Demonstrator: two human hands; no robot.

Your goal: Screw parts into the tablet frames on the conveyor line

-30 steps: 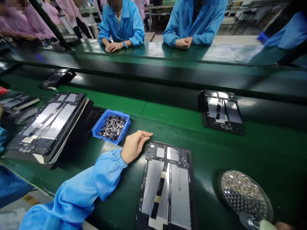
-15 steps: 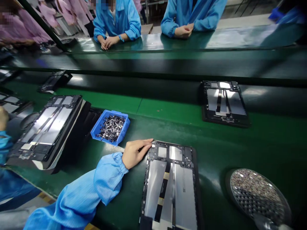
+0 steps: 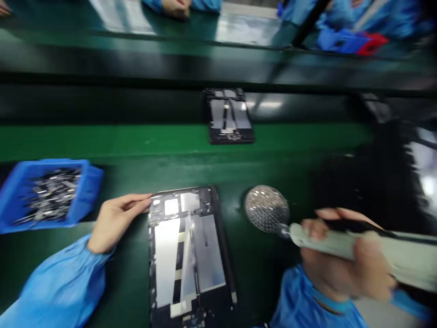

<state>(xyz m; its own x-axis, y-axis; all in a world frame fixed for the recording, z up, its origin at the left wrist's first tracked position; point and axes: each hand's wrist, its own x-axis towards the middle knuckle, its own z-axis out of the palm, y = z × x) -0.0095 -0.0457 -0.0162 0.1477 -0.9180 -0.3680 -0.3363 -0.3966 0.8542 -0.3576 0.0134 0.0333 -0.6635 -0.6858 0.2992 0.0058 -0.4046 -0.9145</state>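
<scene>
An opened tablet lies on the green bench, its inner metal plates, ribbon cables and black frame facing up. At its upper left corner, my left hand has thumb and fingers closed on the edge. My right hand, blurred by motion, is wrapped round a pale electric screwdriver with a black lever. The screwdriver points left, its metal nose at the rim of a round dish of small screws. Whether the bit touches the screws I cannot tell.
A blue bin of small metal-and-black parts stands left. Another opened tablet lies farther back. Dark, blurred devices are at the right edge. Across the bench rests a co-worker's hand, near a blue and red object.
The view has swung right and down. My right hand with the electric screwdriver has come into view by the screw dish. My left hand stays at the tablet's corner.
</scene>
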